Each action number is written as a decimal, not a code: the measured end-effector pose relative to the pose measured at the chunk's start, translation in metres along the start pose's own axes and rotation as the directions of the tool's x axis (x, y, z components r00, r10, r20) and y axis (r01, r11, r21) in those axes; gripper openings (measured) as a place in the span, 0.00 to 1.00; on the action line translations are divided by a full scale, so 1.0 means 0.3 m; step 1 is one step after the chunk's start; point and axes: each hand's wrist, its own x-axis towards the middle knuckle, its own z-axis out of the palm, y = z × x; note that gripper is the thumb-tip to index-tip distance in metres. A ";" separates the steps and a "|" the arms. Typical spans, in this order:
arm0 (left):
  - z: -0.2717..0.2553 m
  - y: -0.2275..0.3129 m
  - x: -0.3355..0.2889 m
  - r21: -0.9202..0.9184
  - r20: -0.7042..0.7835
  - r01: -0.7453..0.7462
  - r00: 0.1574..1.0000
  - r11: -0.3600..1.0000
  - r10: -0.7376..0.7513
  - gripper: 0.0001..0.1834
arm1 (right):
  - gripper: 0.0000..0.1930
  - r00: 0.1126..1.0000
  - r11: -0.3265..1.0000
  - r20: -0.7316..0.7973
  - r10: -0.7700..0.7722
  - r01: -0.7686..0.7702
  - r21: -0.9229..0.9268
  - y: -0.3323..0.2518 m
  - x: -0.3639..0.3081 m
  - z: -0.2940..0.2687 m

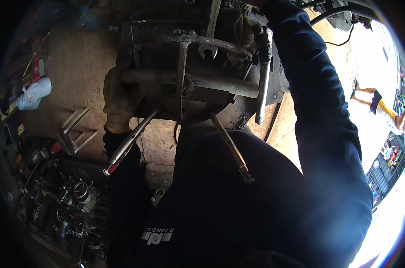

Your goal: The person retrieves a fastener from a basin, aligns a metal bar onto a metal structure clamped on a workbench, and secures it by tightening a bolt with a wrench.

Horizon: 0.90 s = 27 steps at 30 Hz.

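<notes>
My left hand (pixel 121 96), in a brown glove, is at the left end of a thick round metal pipe (pixel 225 85). Dark shadow hides its fingers, so its grip cannot be made out. My right arm reaches up to the top edge, where my right hand (pixel 255 2) is mostly cut off by the picture's rim. Below it, a metal open-ended spanner (pixel 208 50) hangs over a dark metal frame with a curved bar (pixel 220 43). Two slim metal tool handles, one silver with a knurled end (pixel 130 144) and one brassy (pixel 231 147), stick out toward me.
A metal bracket (pixel 75 131) lies on the brown ground at left, with a white cloth (pixel 34 93) beyond it. Many loose metal parts and tools (pixel 79 192) are heaped at lower left. Black hoses (pixel 341 13) run at top right. Another person (pixel 381 103) is at far right.
</notes>
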 end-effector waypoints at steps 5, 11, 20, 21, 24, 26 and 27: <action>0.006 0.008 0.012 -0.003 -0.007 -0.005 1.000 1.000 0.005 0.41 | 0.15 0.940 0.884 -0.101 -0.326 0.265 -0.385 -0.067 -0.065 -0.041; -0.002 0.007 -0.013 0.000 -0.005 0.008 1.000 1.000 -0.008 0.41 | 0.17 0.568 0.915 0.787 -0.241 -0.137 0.379 -0.213 -0.047 -0.003; -0.008 0.015 -0.026 -0.017 -0.014 0.006 1.000 1.000 -0.007 0.41 | 0.22 0.232 0.759 0.756 -0.612 -0.097 0.644 -0.219 -0.125 0.243; -0.009 0.016 -0.026 -0.020 -0.016 0.004 1.000 1.000 -0.005 0.42 | 0.23 0.232 0.747 0.743 -0.627 -0.093 0.659 -0.215 -0.129 0.247; -0.012 0.014 -0.027 -0.022 -0.021 0.006 1.000 1.000 -0.006 0.42 | 0.24 0.240 0.712 0.708 -0.664 -0.084 0.697 -0.204 -0.142 0.263; -0.012 0.015 -0.026 -0.021 -0.023 0.008 1.000 1.000 -0.009 0.42 | 0.24 0.250 0.697 0.690 -0.679 -0.077 0.713 -0.198 -0.149 0.266; -0.014 0.016 -0.026 -0.022 -0.021 0.006 1.000 1.000 -0.007 0.42 | 0.25 0.254 0.690 0.683 -0.685 -0.078 0.720 -0.195 -0.154 0.265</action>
